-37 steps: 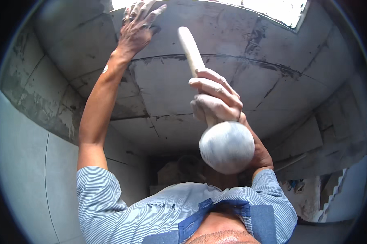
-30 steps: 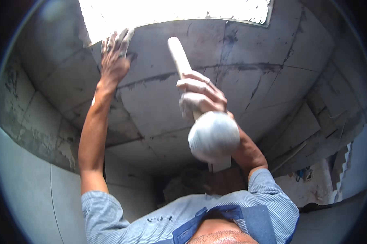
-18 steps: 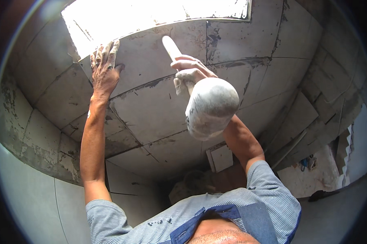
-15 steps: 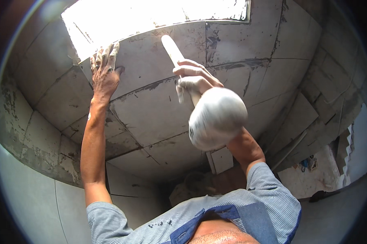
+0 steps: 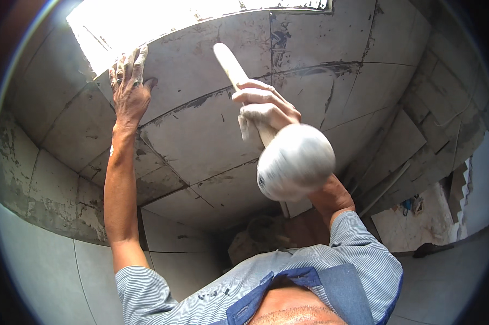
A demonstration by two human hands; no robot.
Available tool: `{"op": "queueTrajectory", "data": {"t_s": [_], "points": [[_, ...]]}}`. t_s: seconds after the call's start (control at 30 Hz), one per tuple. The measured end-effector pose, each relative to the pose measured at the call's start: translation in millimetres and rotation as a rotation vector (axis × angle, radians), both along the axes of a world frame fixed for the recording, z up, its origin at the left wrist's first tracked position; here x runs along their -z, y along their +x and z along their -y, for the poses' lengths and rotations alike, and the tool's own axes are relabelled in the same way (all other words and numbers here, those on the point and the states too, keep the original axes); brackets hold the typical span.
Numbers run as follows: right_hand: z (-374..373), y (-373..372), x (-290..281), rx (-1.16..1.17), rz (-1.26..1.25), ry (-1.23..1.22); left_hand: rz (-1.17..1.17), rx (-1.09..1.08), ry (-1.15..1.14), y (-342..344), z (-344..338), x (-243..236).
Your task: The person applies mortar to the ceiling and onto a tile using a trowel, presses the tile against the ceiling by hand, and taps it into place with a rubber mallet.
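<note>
My right hand [image 5: 269, 107] is wrapped round the pale wooden handle [image 5: 229, 64] of a mallet. Its rounded, whitish head [image 5: 296, 162] is closest to the camera and smeared by motion. The handle's free end points up toward a large grey tile [image 5: 195, 70]; the head seems apart from the tiles. Further left, my left hand [image 5: 130, 92] lies with its fingers stretched out on the tile, fingertips at the border of the bright opening [image 5: 147, 21]. Nothing is held in it. Whitish dust covers the fingers of both hands.
More grey tiles [image 5: 320, 43] with dark, smeared joints surround the work. At the left runs a rough, unfinished strip of wall [image 5: 55, 179]. Loose boards or tiles [image 5: 399, 138] lean at the right, and a pale, cluttered surface [image 5: 418, 222] lies below them.
The mallet head has shifted slightly right and down in the picture, still in my right hand. My left hand appears a little further left and higher, as the whole view has shifted slightly.
</note>
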State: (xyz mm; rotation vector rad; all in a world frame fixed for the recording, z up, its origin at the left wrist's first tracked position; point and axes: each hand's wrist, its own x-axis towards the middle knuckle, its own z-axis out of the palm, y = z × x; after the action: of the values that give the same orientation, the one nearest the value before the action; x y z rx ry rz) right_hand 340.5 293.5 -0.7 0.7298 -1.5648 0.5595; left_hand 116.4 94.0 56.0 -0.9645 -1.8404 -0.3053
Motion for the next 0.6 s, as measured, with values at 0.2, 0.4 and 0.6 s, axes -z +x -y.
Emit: {"op": "queueTrajectory", "data": {"t_s": [0.2, 0.4, 0.6], "points": [[-11.0, -4.5, 15.6, 0.038, 0.058, -0.034, -0.014, 0.056, 0.011, -3.9, -6.0, -0.9], [-20.0, -4.5, 25.0, 0.043, 0.097, -0.076, -0.044, 0.047, -0.023, -4.8, -5.7, -6.4], [-24.1, -3.5, 29.8, 0.07, 0.007, -0.113, -0.006, 0.046, -0.021, -5.2, -4.2, -4.3]]}}
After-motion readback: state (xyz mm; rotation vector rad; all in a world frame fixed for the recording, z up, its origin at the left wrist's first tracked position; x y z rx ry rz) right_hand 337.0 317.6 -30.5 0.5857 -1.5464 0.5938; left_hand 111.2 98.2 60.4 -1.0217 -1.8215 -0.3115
